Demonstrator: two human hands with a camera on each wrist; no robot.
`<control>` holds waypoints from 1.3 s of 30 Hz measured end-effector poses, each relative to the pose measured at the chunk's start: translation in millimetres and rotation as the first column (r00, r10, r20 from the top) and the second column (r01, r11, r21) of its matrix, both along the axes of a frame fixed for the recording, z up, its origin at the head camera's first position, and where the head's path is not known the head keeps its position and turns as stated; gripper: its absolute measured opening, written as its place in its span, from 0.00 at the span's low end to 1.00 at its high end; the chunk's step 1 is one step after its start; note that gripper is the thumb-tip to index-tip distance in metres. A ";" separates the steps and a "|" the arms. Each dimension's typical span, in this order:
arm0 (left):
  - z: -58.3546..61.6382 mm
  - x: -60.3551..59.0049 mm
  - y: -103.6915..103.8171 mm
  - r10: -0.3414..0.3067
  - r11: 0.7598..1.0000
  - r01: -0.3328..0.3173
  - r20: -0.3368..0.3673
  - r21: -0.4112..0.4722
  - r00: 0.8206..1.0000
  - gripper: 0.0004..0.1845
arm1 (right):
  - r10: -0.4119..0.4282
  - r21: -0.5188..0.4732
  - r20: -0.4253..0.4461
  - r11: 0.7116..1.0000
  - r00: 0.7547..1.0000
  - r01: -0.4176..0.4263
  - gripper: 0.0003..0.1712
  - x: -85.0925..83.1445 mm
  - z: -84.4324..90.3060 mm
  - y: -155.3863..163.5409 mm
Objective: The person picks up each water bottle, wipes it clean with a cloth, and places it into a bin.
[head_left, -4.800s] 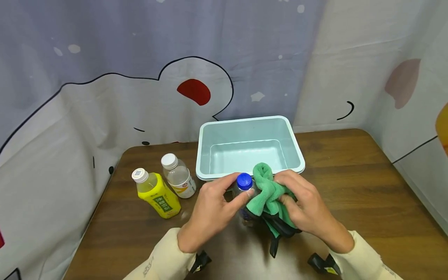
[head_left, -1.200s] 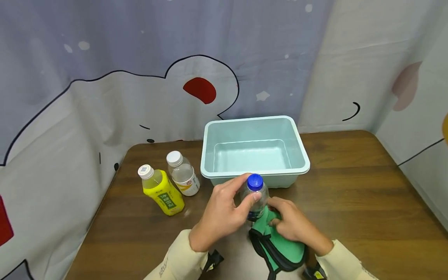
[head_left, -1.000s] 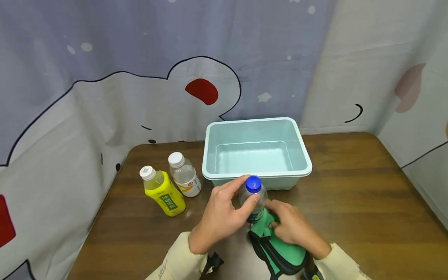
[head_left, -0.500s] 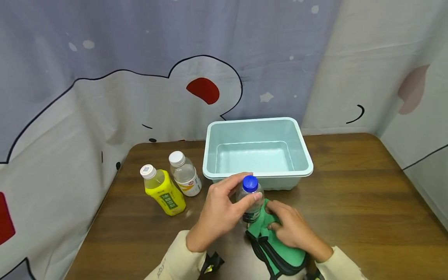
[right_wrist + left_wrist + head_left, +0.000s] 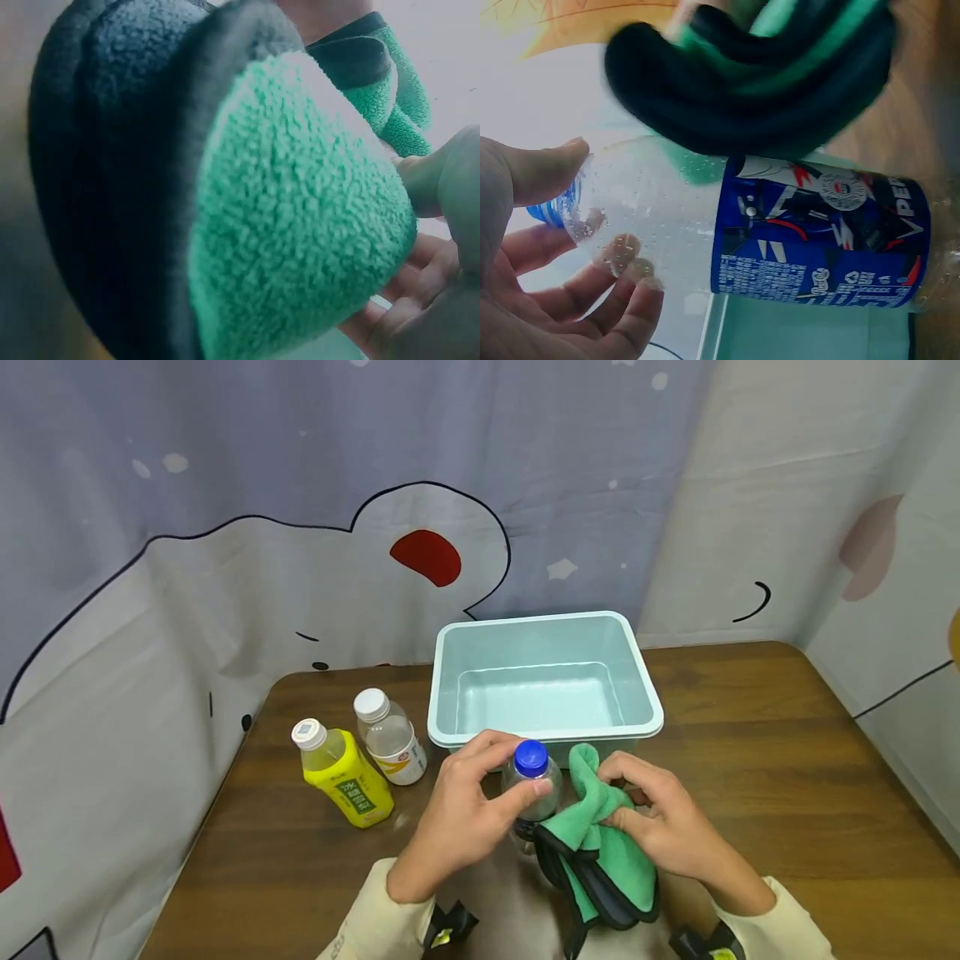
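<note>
My left hand (image 5: 468, 814) grips a clear plastic bottle (image 5: 551, 793) near its blue cap (image 5: 531, 758), thumb on one side and fingers on the other. Water drops dot the bottle's clear shoulder in the left wrist view, above a dark blue label (image 5: 821, 232). Bunched in my right hand (image 5: 667, 818) is a green towel (image 5: 626, 860) with black edging, held just right of the bottle. Its loose end hangs down toward the table. Folds of the towel fill most of the right wrist view and hide part of the fingers.
Behind the hands, a pale blue-green plastic basin (image 5: 435, 693) stands on the wooden table (image 5: 750, 760). To the left are a yellow-labelled bottle (image 5: 352, 785) and a clear bottle with a white cap (image 5: 393, 743). A patterned curtain (image 5: 262, 585) hangs behind the table.
My right hand has lifted the towel from low beside the bottle's base to near its upper part, bunching it. The left hand keeps its hold on the bottle.
</note>
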State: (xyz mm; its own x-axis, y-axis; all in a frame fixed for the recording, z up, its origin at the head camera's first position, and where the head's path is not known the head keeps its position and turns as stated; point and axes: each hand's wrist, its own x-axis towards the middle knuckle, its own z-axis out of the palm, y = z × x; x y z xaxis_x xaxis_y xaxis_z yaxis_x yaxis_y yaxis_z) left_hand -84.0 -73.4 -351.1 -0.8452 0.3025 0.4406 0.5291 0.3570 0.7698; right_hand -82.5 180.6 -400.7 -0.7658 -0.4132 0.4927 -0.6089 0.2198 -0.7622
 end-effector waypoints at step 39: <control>-2.7 5.7 -6.0 -0.122 0.991 0.116 0.090 0.070 0.988 0.21 | -0.089 -0.029 -0.167 0.996 0.982 0.086 0.29 0.2 -3.0 -31.0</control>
